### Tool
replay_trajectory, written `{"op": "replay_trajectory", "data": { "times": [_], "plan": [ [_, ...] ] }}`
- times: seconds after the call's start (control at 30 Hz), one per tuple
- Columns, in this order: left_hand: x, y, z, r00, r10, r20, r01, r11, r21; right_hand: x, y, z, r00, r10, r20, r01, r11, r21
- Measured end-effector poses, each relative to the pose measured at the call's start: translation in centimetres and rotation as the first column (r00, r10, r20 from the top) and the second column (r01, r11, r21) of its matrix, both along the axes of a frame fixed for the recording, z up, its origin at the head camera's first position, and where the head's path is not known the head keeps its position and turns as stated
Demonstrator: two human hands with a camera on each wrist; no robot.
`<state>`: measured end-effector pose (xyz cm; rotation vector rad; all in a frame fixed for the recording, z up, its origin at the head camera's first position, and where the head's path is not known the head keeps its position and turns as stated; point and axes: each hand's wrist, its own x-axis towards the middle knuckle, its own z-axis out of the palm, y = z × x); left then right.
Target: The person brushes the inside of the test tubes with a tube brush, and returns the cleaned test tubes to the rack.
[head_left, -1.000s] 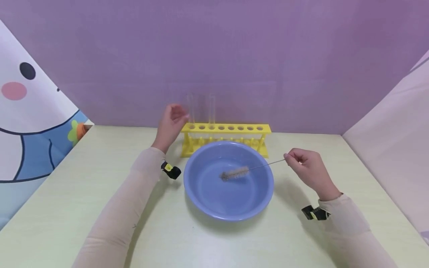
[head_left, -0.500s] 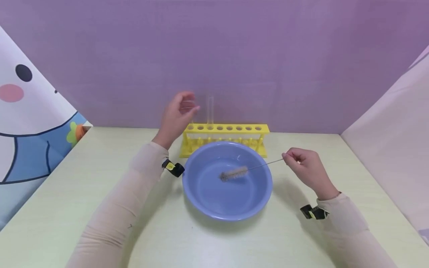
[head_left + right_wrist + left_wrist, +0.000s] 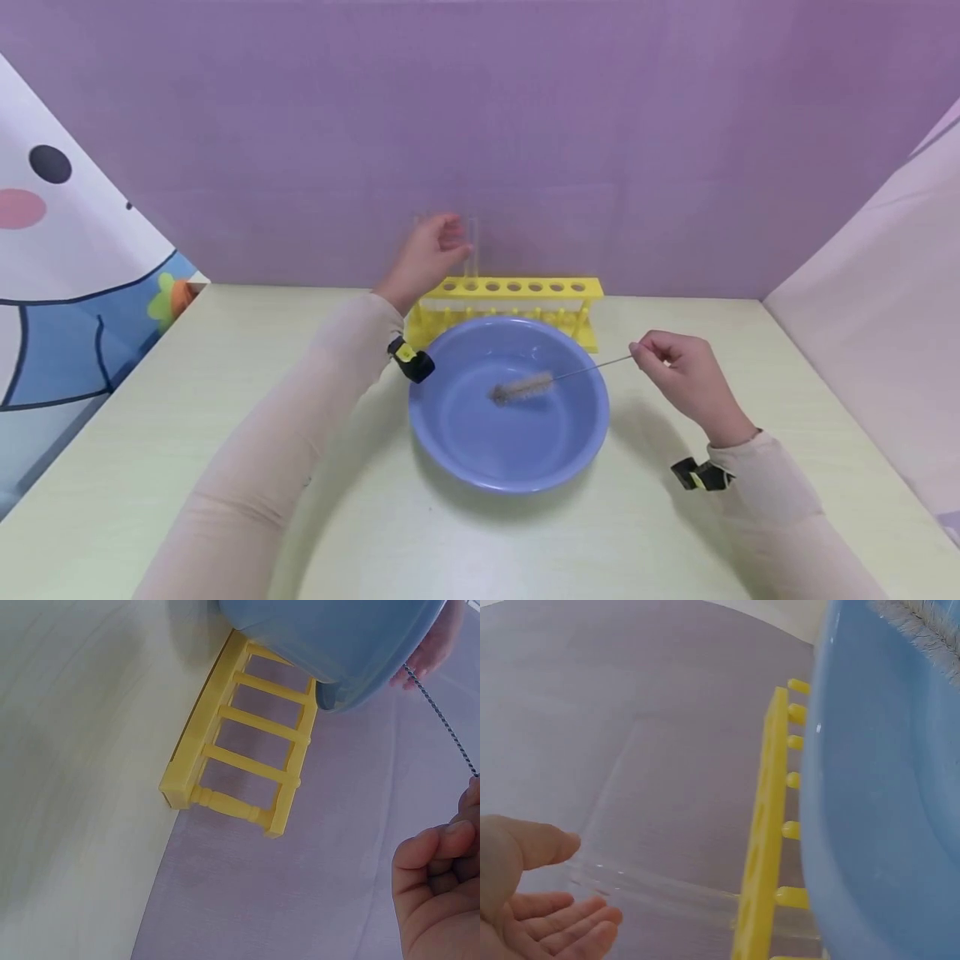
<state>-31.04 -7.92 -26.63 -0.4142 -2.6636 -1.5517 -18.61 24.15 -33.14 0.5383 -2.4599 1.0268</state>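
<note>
My left hand [image 3: 426, 257] is raised over the left end of a yellow test tube rack [image 3: 536, 288]. Its thumb and fingers stand apart at the upper part of a clear glass test tube [image 3: 472, 242]. In the left wrist view the mouth of that test tube [image 3: 656, 886] lies between thumb and fingertips, with a gap around it. A second tube further left is mostly hidden behind the hand. My right hand [image 3: 690, 379] pinches the twisted wire handle [image 3: 442, 716] of a test tube brush [image 3: 525, 387]. The brush's bristles hang over the inside of a blue basin [image 3: 510, 485].
The basin stands in front of the rack and hides part of its base. Behind the rack rises a purple backdrop [image 3: 525, 125]. All of it rests on a pale table [image 3: 360, 533]. A printed cloth [image 3: 82, 242] hangs at the left, a whitish one [image 3: 885, 317] at the right.
My left hand has risen, then moved right from the leftmost tube to the tube beside it. My right hand and the brush have stayed almost in place.
</note>
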Motion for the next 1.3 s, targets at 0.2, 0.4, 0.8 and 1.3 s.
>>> {"op": "replay_trajectory", "data": {
  "times": [0.2, 0.4, 0.8, 1.3],
  "plan": [
    [-0.7, 0.5, -0.6, 0.991, 0.019, 0.131, -0.01, 0.998, -0.069, 0.0, -0.3, -0.1, 1.0, 0.005, -0.012, -0.005, 1.0, -0.004],
    [-1.2, 0.6, -1.1, 0.979, 0.025, 0.201, 0.0, 0.993, -0.12, -0.1, -0.6, -0.2, 1.0, 0.004, -0.024, -0.004, 1.0, -0.004],
    [-1.4, 0.4, -2.1, 0.985, 0.003, 0.171, 0.027, 0.985, -0.171, -0.1, -0.7, -0.2, 1.0, 0.007, -0.023, -0.007, 1.0, -0.004],
    [-1.5, 0.0, -2.1, 0.994, 0.054, 0.092, -0.042, 0.991, -0.129, -0.1, -0.8, -0.3, 1.0, -0.002, -0.004, 0.002, 1.0, -0.009]
  ]
}}
